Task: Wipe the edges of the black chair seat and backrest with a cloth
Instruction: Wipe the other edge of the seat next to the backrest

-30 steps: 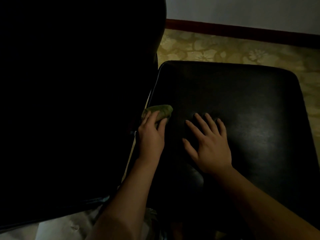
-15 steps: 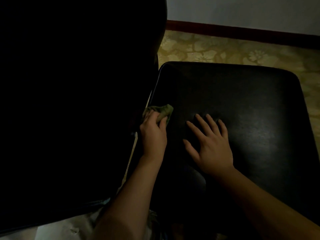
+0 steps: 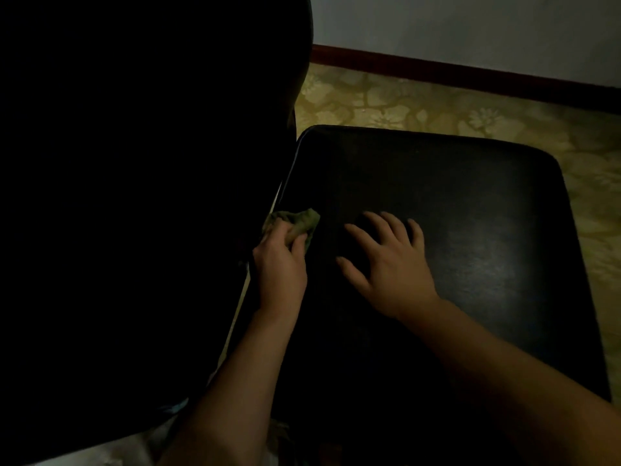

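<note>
The black chair seat fills the middle and right of the head view. Its black backrest takes up the whole left side, very dark. My left hand grips a bunched green cloth and presses it on the seat's left edge, at the gap beside the backrest. My right hand lies flat on the seat with fingers spread, just right of the cloth.
A yellow patterned floor shows beyond and to the right of the seat. A dark red skirting board runs along the pale wall at the back. The scene is dim.
My left hand has drawn the cloth slightly back toward me along the seat's left edge, and the cloth is more crumpled. My right hand has stayed in place.
</note>
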The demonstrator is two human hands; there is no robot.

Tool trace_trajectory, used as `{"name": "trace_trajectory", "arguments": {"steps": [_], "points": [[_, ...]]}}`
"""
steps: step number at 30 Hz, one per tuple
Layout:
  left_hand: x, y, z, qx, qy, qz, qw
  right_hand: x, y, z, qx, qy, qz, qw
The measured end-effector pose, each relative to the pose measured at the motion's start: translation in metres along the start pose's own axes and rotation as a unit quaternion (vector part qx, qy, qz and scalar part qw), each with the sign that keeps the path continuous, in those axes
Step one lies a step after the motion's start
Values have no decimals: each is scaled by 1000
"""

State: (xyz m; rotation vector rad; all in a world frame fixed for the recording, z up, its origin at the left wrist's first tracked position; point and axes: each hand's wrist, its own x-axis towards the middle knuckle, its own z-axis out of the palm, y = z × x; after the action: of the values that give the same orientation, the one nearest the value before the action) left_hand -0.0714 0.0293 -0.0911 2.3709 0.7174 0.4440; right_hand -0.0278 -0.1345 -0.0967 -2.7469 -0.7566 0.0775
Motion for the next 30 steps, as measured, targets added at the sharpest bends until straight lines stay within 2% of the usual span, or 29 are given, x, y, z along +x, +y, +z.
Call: {"name": "trace_trajectory", "arguments": {"steps": [5,14,21,30], "points": [[12,6,4,-2,5,0,1000,35,11,1,-23,-12,-12,1000],[48,28,31,-6,26,-41,999,32,11,9,-22,14,5,1000],[22,17,19,20,37,-17,999,32,13,12,-14,35,0,999],[52,33,35,4,37,-56,998,32,13,13,-10,31,4,999]]}}
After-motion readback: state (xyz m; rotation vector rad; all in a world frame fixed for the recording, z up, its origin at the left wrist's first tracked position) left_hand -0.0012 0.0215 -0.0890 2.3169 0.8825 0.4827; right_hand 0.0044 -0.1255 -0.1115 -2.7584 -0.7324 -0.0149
